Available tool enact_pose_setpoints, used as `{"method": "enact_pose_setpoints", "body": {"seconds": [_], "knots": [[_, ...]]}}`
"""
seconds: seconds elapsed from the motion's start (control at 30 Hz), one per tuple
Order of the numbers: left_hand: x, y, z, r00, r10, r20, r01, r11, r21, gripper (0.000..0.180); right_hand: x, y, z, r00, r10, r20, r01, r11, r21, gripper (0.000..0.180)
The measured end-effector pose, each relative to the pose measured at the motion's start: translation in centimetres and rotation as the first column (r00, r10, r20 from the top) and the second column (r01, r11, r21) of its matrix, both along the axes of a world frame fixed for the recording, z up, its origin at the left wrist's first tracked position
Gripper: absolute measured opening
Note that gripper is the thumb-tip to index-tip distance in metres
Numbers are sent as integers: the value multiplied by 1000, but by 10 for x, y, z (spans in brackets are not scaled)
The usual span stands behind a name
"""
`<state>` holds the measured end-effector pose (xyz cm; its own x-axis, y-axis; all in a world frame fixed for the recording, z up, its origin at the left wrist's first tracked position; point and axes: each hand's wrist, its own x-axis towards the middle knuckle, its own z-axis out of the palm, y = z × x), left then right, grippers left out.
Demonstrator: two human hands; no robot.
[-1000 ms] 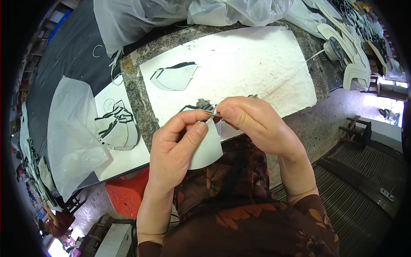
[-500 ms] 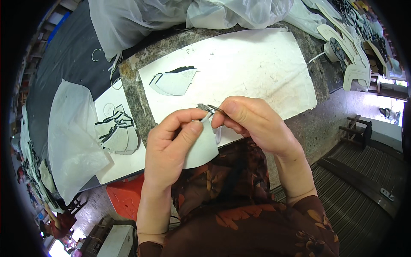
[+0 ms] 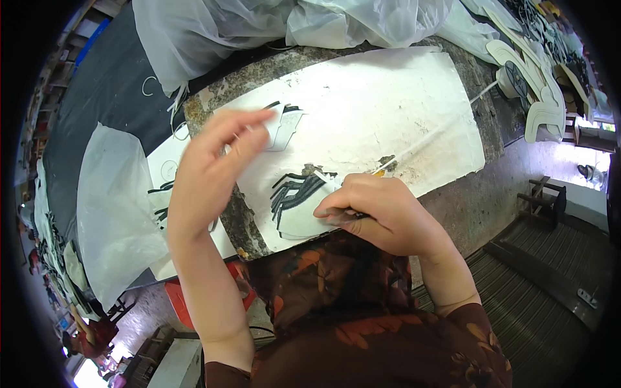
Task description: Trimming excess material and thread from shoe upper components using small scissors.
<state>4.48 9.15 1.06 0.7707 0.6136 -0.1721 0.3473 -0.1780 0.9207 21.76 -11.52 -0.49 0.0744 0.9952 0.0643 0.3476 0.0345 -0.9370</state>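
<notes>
My left hand [image 3: 226, 145], smeared by motion, is over the left of the white sheet. Its thumb and forefinger pinch the edge of a white panel [image 3: 278, 126] with black trim, which overlaps another like it. Closer to me, my right hand [image 3: 381, 210] is closed round a slim dark metal tool [image 3: 352, 218], its kind mostly hidden by the fingers. That hand rests by a fanned stack of white panels [image 3: 301, 213] with black strips along their upper edges. A short white strip [image 3: 321, 176] shows at the stack's top.
The white sheet [image 3: 414, 84] covers a mottled board [image 3: 259, 74]. White tape [image 3: 446, 123] runs over it from a spool [image 3: 511, 79] at right. Clear plastic sheeting [image 3: 220, 39] lies beyond; a plastic bag [image 3: 119, 207] lies left. A red stool [image 3: 178, 301] is below the table.
My left hand has swung left and away from me with the panel, onto the one lying there. My right hand has lowered towards me. The fanned stack and the tape now show.
</notes>
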Motion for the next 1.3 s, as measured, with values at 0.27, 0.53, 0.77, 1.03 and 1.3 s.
{"method": "enact_pose_setpoints", "body": {"seconds": [0.27, 0.53, 0.77, 1.03, 1.3], "knots": [[-20, -52, 8, 994, -109, 22, 102, 817, -568, 23, -16, -4, 5, 991, 66, 115, -77, 993, 94, 32], [-38, -85, -8, 974, 146, 171, -20, 813, -582, 9, -20, -11, 8, 992, 119, 42, -119, 993, -1, 34], [-56, -120, -14, 956, 78, 281, -98, 993, 59, 12, -32, -14, 20, 964, -152, -217, 86, 955, -285, 14], [-68, -125, -49, 994, 47, 101, -100, 774, 625, 29, -38, 10, 12, 993, -117, 18, 118, 981, -154, 14], [-72, -132, -59, 994, 50, 96, -102, 723, 684, 37, -54, 27, -6, 949, -134, 285, 190, 965, -180, 12]]}}
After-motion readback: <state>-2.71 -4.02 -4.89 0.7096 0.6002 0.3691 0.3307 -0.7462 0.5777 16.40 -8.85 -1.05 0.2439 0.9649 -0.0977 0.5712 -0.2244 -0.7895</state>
